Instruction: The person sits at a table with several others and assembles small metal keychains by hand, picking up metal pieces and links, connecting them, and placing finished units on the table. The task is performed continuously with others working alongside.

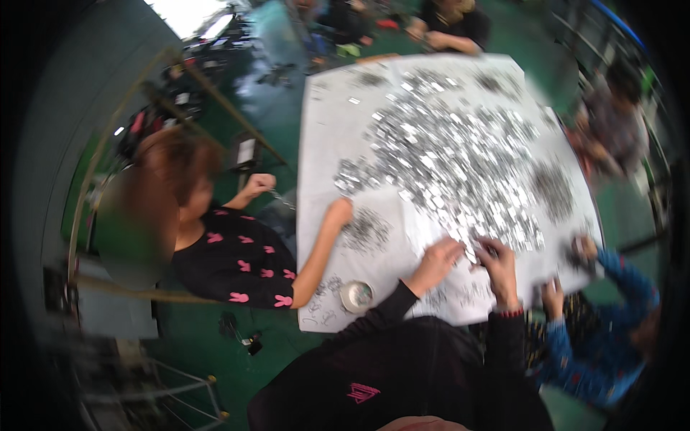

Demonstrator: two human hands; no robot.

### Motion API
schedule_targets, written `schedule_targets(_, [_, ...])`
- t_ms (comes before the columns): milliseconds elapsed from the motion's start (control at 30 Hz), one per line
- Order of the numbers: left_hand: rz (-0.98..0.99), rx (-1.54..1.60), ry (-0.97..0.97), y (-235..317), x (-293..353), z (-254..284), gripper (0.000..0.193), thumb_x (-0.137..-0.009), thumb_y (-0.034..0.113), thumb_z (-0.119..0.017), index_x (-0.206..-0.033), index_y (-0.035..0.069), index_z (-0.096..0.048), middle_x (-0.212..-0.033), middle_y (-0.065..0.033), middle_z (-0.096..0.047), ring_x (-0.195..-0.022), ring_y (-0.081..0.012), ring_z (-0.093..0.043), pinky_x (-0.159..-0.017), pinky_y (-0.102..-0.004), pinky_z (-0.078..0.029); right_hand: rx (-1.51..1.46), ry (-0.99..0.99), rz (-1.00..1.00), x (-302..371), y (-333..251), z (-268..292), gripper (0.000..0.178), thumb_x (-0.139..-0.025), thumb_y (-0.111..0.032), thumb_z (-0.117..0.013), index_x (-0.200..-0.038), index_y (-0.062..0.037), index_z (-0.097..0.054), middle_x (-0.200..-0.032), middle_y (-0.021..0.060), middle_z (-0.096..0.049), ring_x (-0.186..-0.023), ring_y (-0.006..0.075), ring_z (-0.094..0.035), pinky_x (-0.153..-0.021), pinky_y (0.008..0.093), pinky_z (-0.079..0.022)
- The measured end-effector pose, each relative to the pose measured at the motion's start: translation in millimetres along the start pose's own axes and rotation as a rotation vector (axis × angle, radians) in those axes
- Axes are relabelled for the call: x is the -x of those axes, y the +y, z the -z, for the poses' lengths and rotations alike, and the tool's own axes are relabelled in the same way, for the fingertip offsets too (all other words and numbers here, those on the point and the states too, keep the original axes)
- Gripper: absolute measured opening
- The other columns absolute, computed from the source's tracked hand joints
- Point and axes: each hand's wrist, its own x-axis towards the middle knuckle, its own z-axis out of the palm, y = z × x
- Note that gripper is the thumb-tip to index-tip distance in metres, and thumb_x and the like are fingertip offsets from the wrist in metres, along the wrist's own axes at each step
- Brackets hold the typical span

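A wide spread of small shiny silver metal pieces (445,151) lies over the white-covered table (330,129). At its near edge are both of my hands, close together. My left hand (440,262) has its fingers drawn together beside the silver pieces; what they grip, if anything, is too small and blurred to name. My right hand (499,264) is curled, thumb against fingers, with something small and indistinct at the tips. Below my hands lie small clusters of thin dark parts (471,294). To the left of my left wrist stands a round white tub (356,296) with small bits inside.
On the left a person in a black top with pink shapes (244,251) reaches onto the table near a dark heap of small parts (366,231). Another in blue sleeves (618,280) works close on my right. More people (611,126) sit around the far sides.
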Motion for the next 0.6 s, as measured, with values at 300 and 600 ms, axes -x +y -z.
schedule_targets(300, [-0.014,0.127,0.225,-3,-6,23,0.016,-0.087,0.005,-0.058,-0.1,-0.002,-0.063,-0.088,-0.0087,-0.061,-0.077,-0.0186,-0.061,-0.068,-0.0296,-0.048,-0.09,-0.106,-0.083,-6,7,14,0.02,-0.075,0.008,-0.058,-0.095,0.0116,-0.059,-0.074,0.0105,-0.059,-0.054,0.0151,-0.055,-0.051,0.0256,-0.047])
schedule_targets(600, [-0.07,0.132,0.216,-19,-25,16,0.015,-0.082,0.008,-0.064,-0.095,0.0,-0.067,-0.089,-0.0085,-0.064,-0.079,-0.0196,-0.062,-0.071,-0.0293,-0.049,-0.22,0.063,0.082,-4,32,48,0.015,-0.086,0.003,-0.053,-0.1,0.0045,-0.059,-0.08,0.0067,-0.058,-0.065,0.0135,-0.056,-0.062,0.0246,-0.048])
